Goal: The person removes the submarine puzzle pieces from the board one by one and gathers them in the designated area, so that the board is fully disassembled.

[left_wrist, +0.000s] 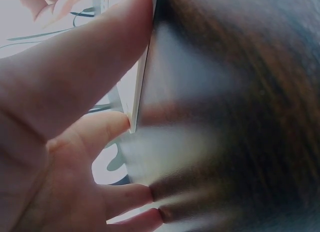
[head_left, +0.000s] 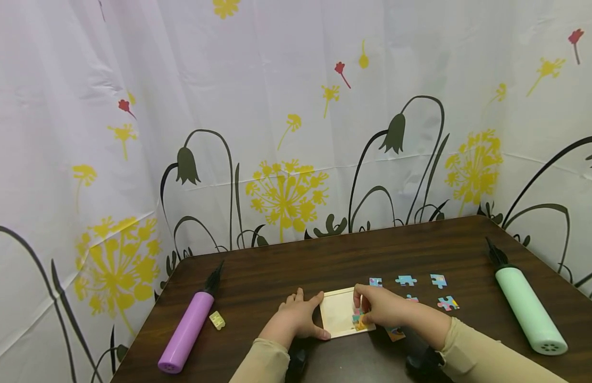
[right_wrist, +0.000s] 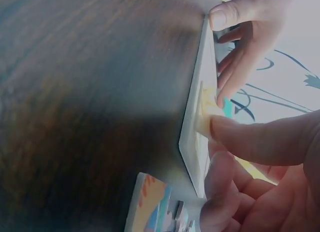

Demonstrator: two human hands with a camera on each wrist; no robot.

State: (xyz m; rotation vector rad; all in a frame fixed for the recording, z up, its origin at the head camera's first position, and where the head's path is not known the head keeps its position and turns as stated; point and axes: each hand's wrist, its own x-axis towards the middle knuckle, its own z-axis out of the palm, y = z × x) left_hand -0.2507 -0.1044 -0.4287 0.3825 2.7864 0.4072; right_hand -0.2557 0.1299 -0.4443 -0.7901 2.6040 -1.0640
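Observation:
A light wooden puzzle tray [head_left: 335,314] lies on the table in front of me. My left hand [head_left: 296,315] holds its left side, thumb at the near corner and index finger at the far corner, other fingers spread on the tabletop. Over the tray's right part, my right hand [head_left: 384,306] pinches a jigsaw piece [right_wrist: 204,124] between thumb and fingers; the fingers partly hide it. Orange and teal puzzle picture [head_left: 359,321] shows in the tray's near right corner. Just right of the tray lies a loose orange-and-blue piece [head_left: 395,334], partly under the right hand.
Several loose jigsaw pieces [head_left: 438,281] lie on the dark wooden table [head_left: 276,266] to the right. A purple pump [head_left: 188,331] and a small yellow block [head_left: 217,320] are at left, a green pump [head_left: 530,308] at right. A flowered curtain [head_left: 296,106] hangs behind.

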